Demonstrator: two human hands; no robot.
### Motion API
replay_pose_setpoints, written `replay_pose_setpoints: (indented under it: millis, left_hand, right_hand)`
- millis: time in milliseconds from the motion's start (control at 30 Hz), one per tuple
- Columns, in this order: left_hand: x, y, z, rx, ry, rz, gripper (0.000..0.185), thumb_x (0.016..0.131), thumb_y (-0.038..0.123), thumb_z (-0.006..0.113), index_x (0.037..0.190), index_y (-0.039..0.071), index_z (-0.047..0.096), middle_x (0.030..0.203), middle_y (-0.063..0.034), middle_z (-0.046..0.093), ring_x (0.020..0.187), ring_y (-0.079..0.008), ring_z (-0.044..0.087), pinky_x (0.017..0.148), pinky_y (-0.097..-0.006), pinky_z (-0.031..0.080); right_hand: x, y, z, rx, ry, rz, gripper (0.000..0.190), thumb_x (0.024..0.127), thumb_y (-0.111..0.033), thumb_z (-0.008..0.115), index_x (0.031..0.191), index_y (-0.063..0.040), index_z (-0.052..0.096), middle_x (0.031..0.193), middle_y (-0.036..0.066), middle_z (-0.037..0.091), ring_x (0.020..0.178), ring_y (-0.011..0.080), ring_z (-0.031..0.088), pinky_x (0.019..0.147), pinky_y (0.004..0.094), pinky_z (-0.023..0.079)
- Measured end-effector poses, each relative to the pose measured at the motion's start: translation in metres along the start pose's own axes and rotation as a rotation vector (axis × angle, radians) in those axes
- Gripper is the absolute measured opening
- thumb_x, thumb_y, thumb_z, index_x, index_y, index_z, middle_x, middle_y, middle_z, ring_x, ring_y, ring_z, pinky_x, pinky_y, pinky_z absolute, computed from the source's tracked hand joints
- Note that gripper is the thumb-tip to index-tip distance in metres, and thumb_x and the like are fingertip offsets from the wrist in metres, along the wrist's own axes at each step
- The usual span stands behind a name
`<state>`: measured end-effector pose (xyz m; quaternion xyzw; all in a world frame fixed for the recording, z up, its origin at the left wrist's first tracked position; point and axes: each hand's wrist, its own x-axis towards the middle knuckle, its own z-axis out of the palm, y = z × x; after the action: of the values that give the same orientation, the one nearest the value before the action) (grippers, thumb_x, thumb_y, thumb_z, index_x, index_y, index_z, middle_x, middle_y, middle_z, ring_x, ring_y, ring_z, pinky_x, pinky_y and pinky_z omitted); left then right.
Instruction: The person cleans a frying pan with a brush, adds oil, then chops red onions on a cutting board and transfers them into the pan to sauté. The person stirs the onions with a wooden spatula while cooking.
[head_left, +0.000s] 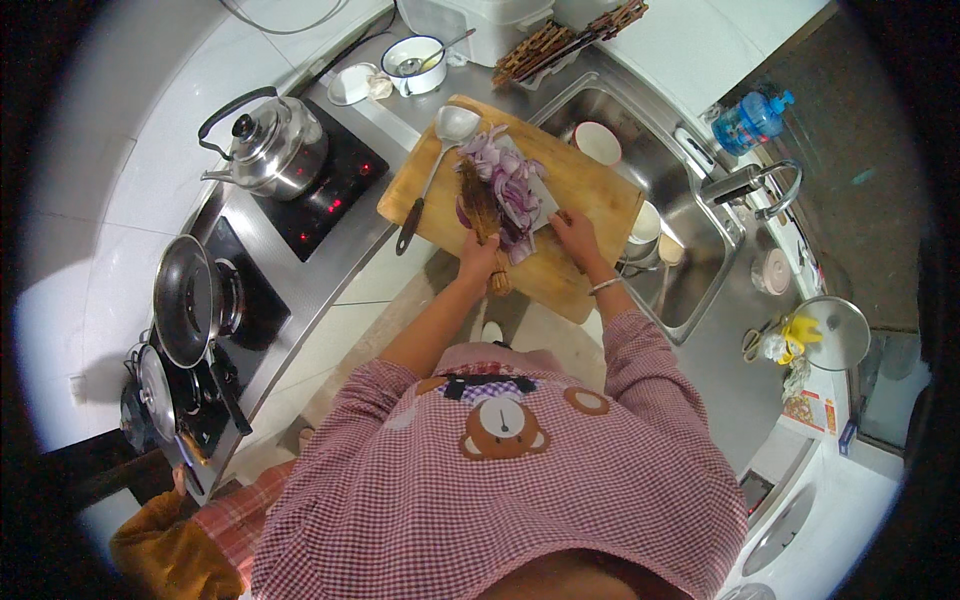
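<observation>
My left hand (478, 259) grips a brown plant-fibre brush (480, 201), its bristles pointing away from me against the left side of the sliced red onion (514, 176). The onion lies in a loose heap on a wooden cutting board (592, 191). In my right hand (577, 238) is the handle of a cleaver (546, 208). Part of its broad metal blade is hidden by the onion. On the board's left side rests a metal wok turner (456, 126), with its dark handle reaching past the edge.
Left of the board, a steel kettle (277, 150) stands on a lit cooktop (341, 180); a frying pan (184, 300) is nearer. At right, the sink (679, 300) holds bowls (598, 142). Behind are an enamel mug (412, 66) and another person's sleeve (169, 540) at lower left.
</observation>
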<state>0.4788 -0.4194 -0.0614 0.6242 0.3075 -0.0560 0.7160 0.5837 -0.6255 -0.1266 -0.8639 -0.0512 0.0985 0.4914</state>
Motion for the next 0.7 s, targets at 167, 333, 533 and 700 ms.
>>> replay_pose_setpoints:
  millis: [167, 333, 533, 700]
  left_hand:
    - [-0.008, 0.003, 0.001, 0.097, 0.008, 0.06, 0.033, 0.092, 0.02, 0.057, 0.12, 0.003, 0.051, 0.099, -0.0068, 0.06, 0.085, -0.0181, 0.057, 0.075, -0.0346, 0.047]
    - [-0.002, 0.0, 0.012, -0.034, -0.038, 0.061, 0.032, 0.093, 0.019, 0.056, 0.121, 0.005, 0.051, 0.1, -0.0065, 0.059, 0.087, -0.0172, 0.058, 0.073, -0.035, 0.049]
    - [0.01, -0.007, 0.008, -0.123, -0.107, 0.043, 0.034, 0.094, 0.019, 0.056, 0.124, 0.007, 0.047, 0.097, -0.0066, 0.059, 0.076, -0.0179, 0.059, 0.065, -0.0351, 0.05]
    - [0.006, -0.002, -0.009, -0.119, -0.087, 0.001, 0.029, 0.092, 0.015, 0.056, 0.119, 0.005, 0.05, 0.094, -0.0058, 0.057, 0.078, -0.0157, 0.058, 0.066, -0.032, 0.049]
  right_hand:
    - [-0.005, -0.013, -0.016, 0.076, -0.081, 0.034, 0.034, 0.088, -0.031, 0.062, 0.083, 0.003, 0.064, 0.068, 0.005, 0.061, 0.061, 0.0139, 0.057, 0.058, 0.0295, 0.046]
    - [-0.012, -0.026, -0.02, 0.11, -0.083, 0.077, 0.032, 0.087, -0.03, 0.063, 0.082, 0.001, 0.064, 0.064, 0.003, 0.058, 0.058, 0.0127, 0.054, 0.056, 0.0299, 0.044]
    - [-0.019, -0.031, -0.009, 0.182, -0.102, 0.179, 0.03, 0.088, -0.029, 0.063, 0.08, 0.0, 0.061, 0.061, 0.004, 0.055, 0.048, 0.0136, 0.051, 0.045, 0.0307, 0.041]
    - [-0.022, -0.028, -0.011, 0.27, -0.136, 0.215, 0.03, 0.088, -0.03, 0.061, 0.079, -0.001, 0.06, 0.061, 0.005, 0.054, 0.044, 0.0132, 0.048, 0.042, 0.0313, 0.038]
